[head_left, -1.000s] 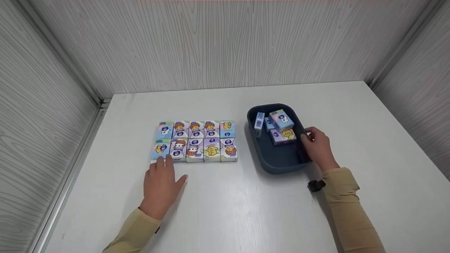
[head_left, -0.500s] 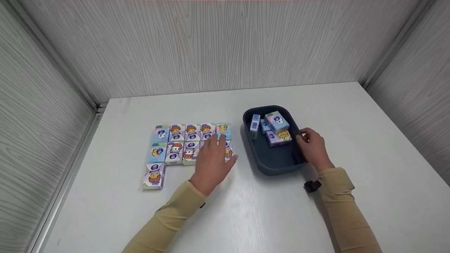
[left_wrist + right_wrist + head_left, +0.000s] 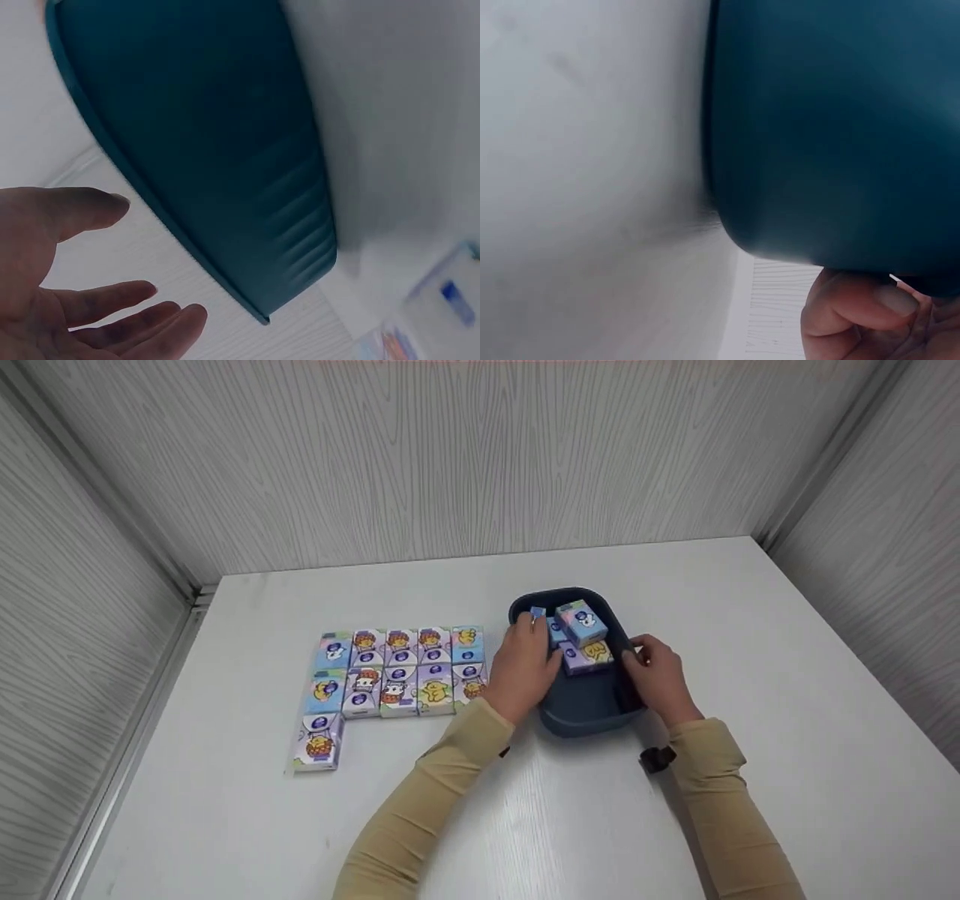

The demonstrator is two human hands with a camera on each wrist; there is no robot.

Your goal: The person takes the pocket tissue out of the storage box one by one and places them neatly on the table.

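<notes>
My left hand (image 3: 523, 667) is over the left rim of a dark blue plastic container (image 3: 589, 706), near a small box (image 3: 538, 613) that it mostly hides. In the left wrist view, the thumb and fingers (image 3: 90, 210) are spread apart above the rim with nothing between them. My right hand (image 3: 660, 675) grips the container's right rim, its fingers curled at the edge in the right wrist view. Inside the container lie a blue printed box (image 3: 581, 622), a purple one (image 3: 587, 657) and a partly covered blue one (image 3: 556, 631).
Left of the container, small printed boxes (image 3: 399, 690) lie flat in two tight rows on the white table (image 3: 225, 817). One more box (image 3: 318, 742) starts a third row at the near left. Grey wood-grain panels (image 3: 450, 465) stand behind and at both sides.
My left hand has moved right, from the near left of the rows to the container. A box now shows at the near left, where that hand was. The right hand keeps hold of the container.
</notes>
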